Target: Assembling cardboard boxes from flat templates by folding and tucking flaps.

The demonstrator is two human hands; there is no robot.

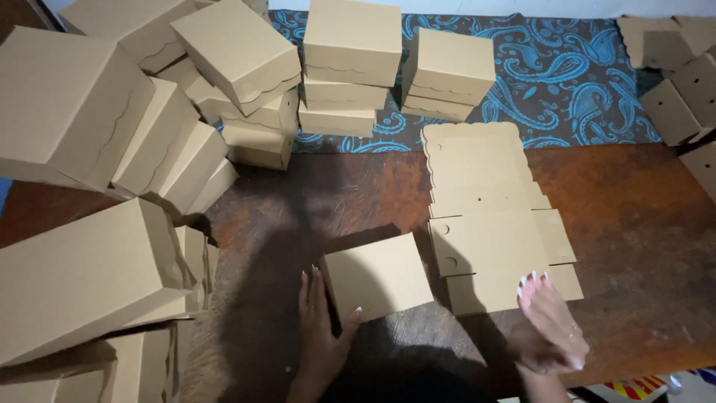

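Head view: a small closed kraft cardboard box (379, 276) is being shown lying on the dark brown wooden floor (634, 246), low in the middle of the frame. The left hand (321, 328) is being laid flat against the box's left side, its fingers straight and together along that edge, while the thumb is being spread out under the box's near corner; the box is being touched rather than clasped. The right hand (552, 321) is being held open above the floor to the right, fingers extended and close together, with nothing gripped; its fingertips are being seen over the near edge of a stack of flat, unfolded box blanks (485, 216) with scalloped borders, and whether they are touching it cannot be told. That stack is lying just beside the box, to its right. Piles of assembled boxes (112, 149) are being shown leaning at the left, more stacked boxes (350, 67) standing at the top on a blue paisley cloth (582, 82), and further boxes (682, 89) at the far right.
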